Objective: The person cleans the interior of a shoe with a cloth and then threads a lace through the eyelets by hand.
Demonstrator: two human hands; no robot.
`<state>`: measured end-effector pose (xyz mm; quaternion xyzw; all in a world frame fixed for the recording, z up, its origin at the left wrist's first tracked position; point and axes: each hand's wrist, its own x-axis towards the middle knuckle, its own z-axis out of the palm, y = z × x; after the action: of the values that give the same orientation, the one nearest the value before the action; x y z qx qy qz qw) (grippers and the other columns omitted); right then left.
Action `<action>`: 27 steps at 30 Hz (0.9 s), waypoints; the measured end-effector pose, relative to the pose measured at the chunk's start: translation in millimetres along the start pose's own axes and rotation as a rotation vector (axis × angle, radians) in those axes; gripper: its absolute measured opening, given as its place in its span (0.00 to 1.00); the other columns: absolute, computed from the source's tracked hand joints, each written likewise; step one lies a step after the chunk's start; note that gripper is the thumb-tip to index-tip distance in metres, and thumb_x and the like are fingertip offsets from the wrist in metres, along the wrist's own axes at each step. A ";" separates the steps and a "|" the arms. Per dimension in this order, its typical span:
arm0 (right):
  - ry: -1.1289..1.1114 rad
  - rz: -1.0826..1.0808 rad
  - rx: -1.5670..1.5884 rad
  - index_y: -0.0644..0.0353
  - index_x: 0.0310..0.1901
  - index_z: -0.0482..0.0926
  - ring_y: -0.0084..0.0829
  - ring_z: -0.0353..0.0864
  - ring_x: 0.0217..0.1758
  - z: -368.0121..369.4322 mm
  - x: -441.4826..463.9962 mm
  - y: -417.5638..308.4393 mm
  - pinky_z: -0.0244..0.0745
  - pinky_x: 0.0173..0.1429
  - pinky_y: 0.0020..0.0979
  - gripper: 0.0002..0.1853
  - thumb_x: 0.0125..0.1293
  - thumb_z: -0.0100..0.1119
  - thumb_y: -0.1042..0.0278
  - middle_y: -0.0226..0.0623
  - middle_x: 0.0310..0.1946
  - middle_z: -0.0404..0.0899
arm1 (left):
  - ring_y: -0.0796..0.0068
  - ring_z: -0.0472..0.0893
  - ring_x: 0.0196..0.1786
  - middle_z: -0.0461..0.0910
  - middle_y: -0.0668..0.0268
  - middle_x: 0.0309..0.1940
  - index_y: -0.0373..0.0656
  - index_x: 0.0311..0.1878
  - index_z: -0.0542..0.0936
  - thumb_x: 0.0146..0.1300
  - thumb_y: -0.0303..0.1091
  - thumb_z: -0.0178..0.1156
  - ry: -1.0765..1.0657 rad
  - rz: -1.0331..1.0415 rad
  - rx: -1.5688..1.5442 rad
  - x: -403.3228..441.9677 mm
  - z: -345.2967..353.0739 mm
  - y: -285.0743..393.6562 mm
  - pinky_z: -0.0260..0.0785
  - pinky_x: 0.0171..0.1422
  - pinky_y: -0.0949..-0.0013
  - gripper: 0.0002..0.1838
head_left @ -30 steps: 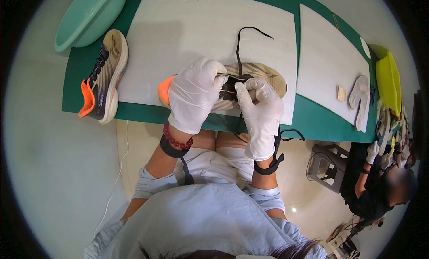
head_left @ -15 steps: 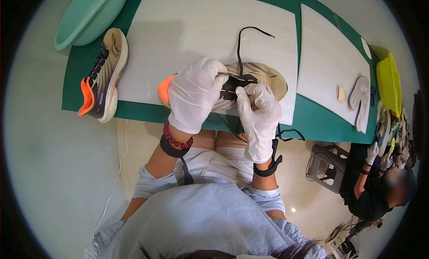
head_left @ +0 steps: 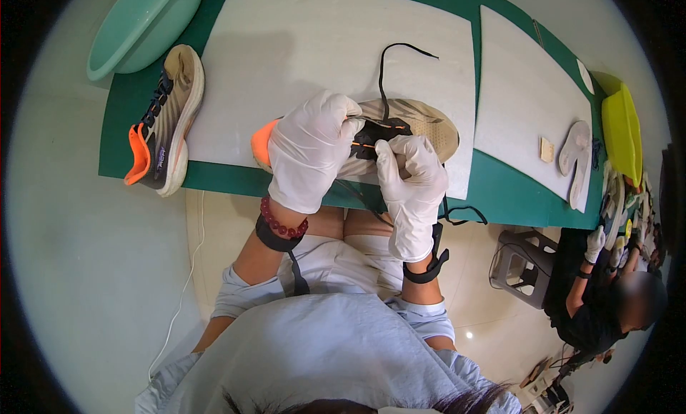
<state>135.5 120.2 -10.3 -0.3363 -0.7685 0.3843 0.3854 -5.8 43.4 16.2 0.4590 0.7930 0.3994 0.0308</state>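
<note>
A beige sneaker with grey streaks, a black tongue and an orange heel lies on its way across the white board, toe to the right. My left hand, in a white glove, is closed on the shoe's opening beside the tongue. My right hand, also gloved, is pinched at the lower eyelet edge; its fingertips hide most of what they grip, apparently the black shoelace. One lace end curves over the board above the shoe. Another lace length hangs near the table's front edge.
The matching sneaker stands at the left, near a mint basin. On the right, a second white board bears insoles and a small beige block. Beyond are a yellow basin, a grey stool and a seated co-worker.
My right hand has shifted very slightly left at the eyelets. My left hand and the sneaker have hardly moved. The co-worker's hands have shifted a little.
</note>
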 end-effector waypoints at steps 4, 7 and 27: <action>-0.001 -0.006 -0.021 0.60 0.32 0.82 0.36 0.81 0.28 -1.1 0.6 -2.4 0.75 0.35 0.32 0.08 0.65 0.75 0.75 0.39 0.27 0.81 | 0.57 0.87 0.43 0.87 0.60 0.41 0.42 0.45 0.86 0.65 0.27 0.70 0.013 0.008 -0.018 -1.1 1.7 -2.6 0.77 0.48 0.63 0.06; -0.008 -0.018 -0.029 0.60 0.32 0.82 0.36 0.81 0.28 -2.5 1.3 -3.7 0.75 0.34 0.33 0.08 0.65 0.75 0.74 0.39 0.27 0.81 | 0.57 0.87 0.43 0.87 0.60 0.41 0.42 0.45 0.86 0.65 0.27 0.70 0.013 0.007 -0.025 -1.3 1.8 -2.8 0.77 0.48 0.63 0.06; -0.010 0.085 -0.249 0.57 0.39 0.81 0.35 0.80 0.31 8.7 10.3 -8.8 0.77 0.39 0.34 0.15 0.62 0.81 0.63 0.35 0.32 0.80 | 0.56 0.88 0.43 0.87 0.60 0.41 0.43 0.45 0.86 0.65 0.30 0.70 0.004 0.019 0.089 -0.7 0.6 0.6 0.78 0.47 0.61 0.07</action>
<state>121.2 121.5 -3.0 -0.4118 -0.7972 0.3038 0.3203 -4.8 43.4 16.0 0.4668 0.8056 0.3648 0.0051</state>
